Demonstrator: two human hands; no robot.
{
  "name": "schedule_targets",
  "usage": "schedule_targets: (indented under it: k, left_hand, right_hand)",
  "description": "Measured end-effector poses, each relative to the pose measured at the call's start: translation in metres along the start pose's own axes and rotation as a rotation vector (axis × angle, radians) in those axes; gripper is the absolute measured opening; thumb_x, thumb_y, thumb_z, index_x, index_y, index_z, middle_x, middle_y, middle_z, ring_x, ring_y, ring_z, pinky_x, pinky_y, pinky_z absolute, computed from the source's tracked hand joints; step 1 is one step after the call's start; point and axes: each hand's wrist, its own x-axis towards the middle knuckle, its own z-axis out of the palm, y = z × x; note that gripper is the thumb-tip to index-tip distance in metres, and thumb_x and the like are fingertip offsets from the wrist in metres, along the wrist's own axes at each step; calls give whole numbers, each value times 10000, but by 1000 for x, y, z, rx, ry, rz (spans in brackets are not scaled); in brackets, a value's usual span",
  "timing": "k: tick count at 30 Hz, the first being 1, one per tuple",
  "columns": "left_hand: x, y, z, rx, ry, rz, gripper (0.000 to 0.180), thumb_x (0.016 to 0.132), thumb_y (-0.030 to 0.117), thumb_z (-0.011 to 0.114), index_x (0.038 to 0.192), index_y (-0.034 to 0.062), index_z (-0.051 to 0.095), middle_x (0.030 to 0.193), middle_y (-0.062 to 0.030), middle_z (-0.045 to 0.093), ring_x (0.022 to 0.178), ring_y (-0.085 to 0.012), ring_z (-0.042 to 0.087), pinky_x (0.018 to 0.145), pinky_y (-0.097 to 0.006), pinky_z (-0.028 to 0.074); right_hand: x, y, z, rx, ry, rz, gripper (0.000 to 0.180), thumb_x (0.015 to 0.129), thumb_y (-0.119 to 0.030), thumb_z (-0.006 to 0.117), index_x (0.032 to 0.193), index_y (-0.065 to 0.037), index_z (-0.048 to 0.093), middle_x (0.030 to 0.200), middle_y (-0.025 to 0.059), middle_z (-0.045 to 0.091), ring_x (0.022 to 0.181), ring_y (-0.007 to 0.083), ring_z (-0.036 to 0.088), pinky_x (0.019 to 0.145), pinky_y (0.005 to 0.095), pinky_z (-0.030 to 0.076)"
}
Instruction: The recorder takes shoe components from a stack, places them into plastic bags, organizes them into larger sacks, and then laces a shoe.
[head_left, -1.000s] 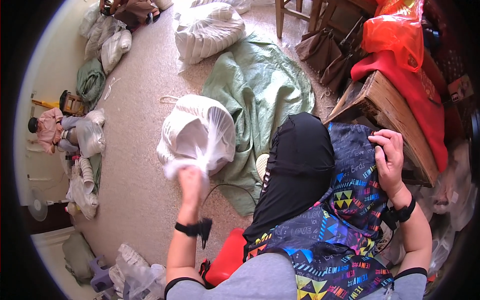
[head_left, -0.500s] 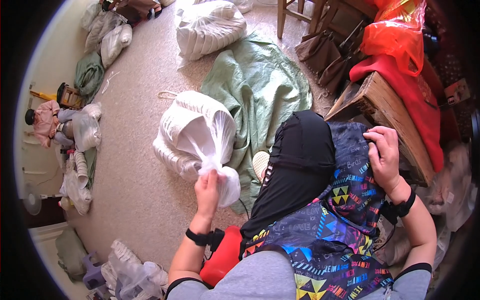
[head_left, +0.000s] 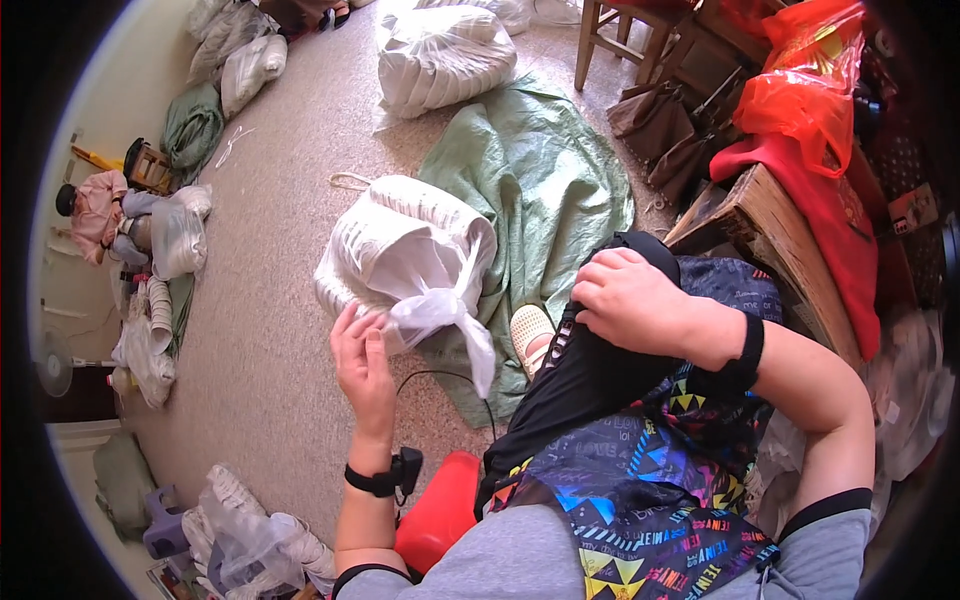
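Note:
A clear plastic bag with its neck knotted sits on the floor before me. Inside it are white, ribbed pieces stacked in curved rows. My left hand is beside the bag's near left side, fingers stretched and spread, holding nothing. Whether its fingertips touch the plastic I cannot tell. Over my black-covered knee is my right hand, back upward, with its fingers loosely bent and nothing seen in it. The bag's loose tail hangs from the knot toward my leg.
A green cloth sheet lies under my foot and beside the bag. Another filled bag stands beyond. A wooden crate-like piece with red cloth is at the right. At the far left a person sits among bags.
My left hand has let go of the bag's neck and moved left. My right hand has lifted from my right thigh and moved left over the knee. The bag's knotted end now droops.

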Motion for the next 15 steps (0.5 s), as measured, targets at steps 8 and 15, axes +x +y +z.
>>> schedule_targets:
  k: [8,15]
  left_hand:
    - [-41,-155,32,341,-225,-214,298,783,90,658,1069,31,599,916,-114,613,859,-265,582,800,-369,467]
    - [-31,-193,85,624,-408,-173,265,766,182,613,1008,74,623,982,-142,630,975,-349,572,855,-451,430]
  right_hand:
    - [-36,13,-17,49,114,79,338,771,-155,675,1081,-53,586,1205,99,564,1206,276,485,1027,413,375]
    - [-34,9,-20,41,85,39,370,765,-126,676,1115,-59,575,1246,99,546,1236,270,467,1043,408,366]
